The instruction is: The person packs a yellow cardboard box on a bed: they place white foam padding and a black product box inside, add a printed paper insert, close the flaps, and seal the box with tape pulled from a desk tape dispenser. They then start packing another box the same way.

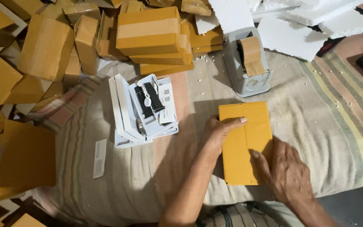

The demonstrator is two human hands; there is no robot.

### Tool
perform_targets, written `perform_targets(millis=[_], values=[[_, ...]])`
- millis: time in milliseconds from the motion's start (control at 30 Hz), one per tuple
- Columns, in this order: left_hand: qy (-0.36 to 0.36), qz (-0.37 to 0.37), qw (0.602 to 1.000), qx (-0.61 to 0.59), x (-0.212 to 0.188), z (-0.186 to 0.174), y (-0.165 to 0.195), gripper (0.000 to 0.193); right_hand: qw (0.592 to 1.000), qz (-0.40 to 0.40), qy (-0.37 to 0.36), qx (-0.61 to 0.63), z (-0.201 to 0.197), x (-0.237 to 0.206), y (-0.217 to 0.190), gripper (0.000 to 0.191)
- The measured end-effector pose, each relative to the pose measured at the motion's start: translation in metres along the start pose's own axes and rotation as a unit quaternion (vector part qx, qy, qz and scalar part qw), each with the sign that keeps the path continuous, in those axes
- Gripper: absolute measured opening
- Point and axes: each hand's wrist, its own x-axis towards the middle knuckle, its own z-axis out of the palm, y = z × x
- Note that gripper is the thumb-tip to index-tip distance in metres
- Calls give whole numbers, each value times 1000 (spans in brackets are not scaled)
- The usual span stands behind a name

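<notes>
We see a flat, rectangular box of yellow-brown cardboard lying on the striped beige blanket, near the lower middle of the view and just in front of the grey tabletop tape dispenser. Its upper face is plain and unprinted, with a straight seam running lengthwise where the flaps meet, and its long side points away from us. Our left hand rests open on the box's left edge, the thumb laid across the upper face. Our right hand presses flat on the lower right corner, fingers spread, gripping nothing. To the left of the box, apart from it, stands a stack of open white trays holding black watch straps. Beyond that stack we note a heap of similar yellow-brown cartons, and pieces of white foam sheet at upper right.
</notes>
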Motion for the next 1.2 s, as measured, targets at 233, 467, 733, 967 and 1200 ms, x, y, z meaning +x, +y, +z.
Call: perform_targets(millis=[233, 467, 733, 967, 1200], values=[[6, 52, 998, -42, 26, 34, -9, 33, 998, 36, 10, 57, 0, 53, 36, 84], [-13, 61, 998, 24, 46, 37, -6, 33, 989, 133, -64, 9, 2, 65, 36, 82], [147, 229, 828, 490, 36, 40, -7, 102, 961, 168, 16, 221, 2, 132, 78, 60], [39, 355, 766, 534, 37, 28, -1, 60, 914, 156, -36, 373, 30, 231, 97, 52], [-12, 291, 772, 565, 78, 26, -8, 63, 824, 287, -102, 479, 34, 247, 85, 40]])
